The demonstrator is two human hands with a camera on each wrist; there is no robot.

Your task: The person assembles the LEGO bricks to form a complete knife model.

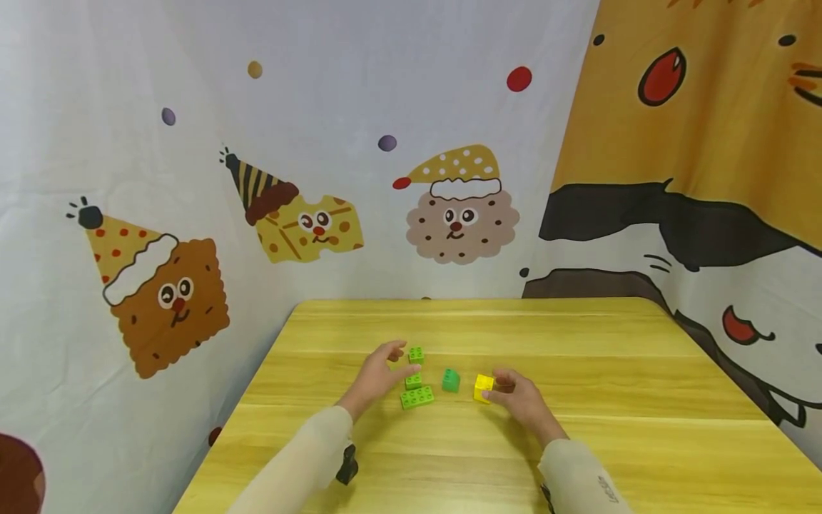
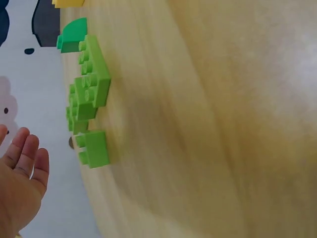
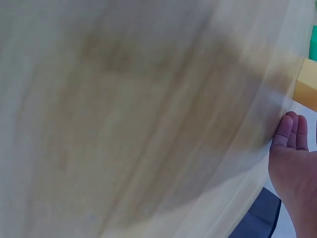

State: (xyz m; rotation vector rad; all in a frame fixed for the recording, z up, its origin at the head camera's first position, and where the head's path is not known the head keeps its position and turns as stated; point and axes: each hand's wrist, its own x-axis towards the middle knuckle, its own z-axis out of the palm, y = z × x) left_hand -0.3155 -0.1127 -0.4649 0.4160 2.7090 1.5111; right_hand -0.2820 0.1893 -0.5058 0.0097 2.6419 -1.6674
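On the yellow wood-grain counter point(image 1: 449, 457), light-green studded plastic blocks point(image 1: 417, 397) lie left of the curved dark-green plastic block point(image 1: 451, 382), a yellow plastic block point(image 1: 481, 390) right of it.

Lime-green blocks point(image 1: 417, 397), dark green block point(image 1: 451, 382), yellow block point(image 1: 481, 386): plastic by look, smooth-walled, low sheen. Tabletop point(image 1: 449, 457): wood-grained, smooth, slightly glossy, light pooling pale on it in left wrist view. Backdrop point(image 1: 321, 93): printed cloth, matt, softly rippled. Sleeves point(image 1: 305, 453): matt cloth.

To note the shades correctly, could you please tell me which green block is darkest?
The curved block between the yellow block and the light green blocks; its deeper green and rounded side set it apart.
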